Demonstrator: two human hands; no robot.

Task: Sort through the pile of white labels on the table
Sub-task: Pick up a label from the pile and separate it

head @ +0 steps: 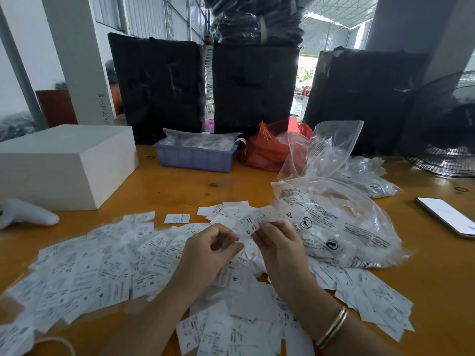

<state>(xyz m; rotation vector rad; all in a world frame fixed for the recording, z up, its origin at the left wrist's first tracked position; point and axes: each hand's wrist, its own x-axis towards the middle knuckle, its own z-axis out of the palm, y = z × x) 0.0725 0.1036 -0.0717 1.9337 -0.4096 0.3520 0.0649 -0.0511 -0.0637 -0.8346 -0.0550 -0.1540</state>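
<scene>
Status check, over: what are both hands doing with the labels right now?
Both hands pinch one label, left hand, right hand. Label pile spread on table. Clear bag crowds the right.

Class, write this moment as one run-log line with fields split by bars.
step: sorting labels | left hand: fingers curled, touching label | right hand: pinching XS label | pile: spread on table

Print on the pile of labels point(108, 273) is mostly too blurry to read, the fan point(444, 124) and phone point(448, 217) get chopped off at the right edge.
</scene>
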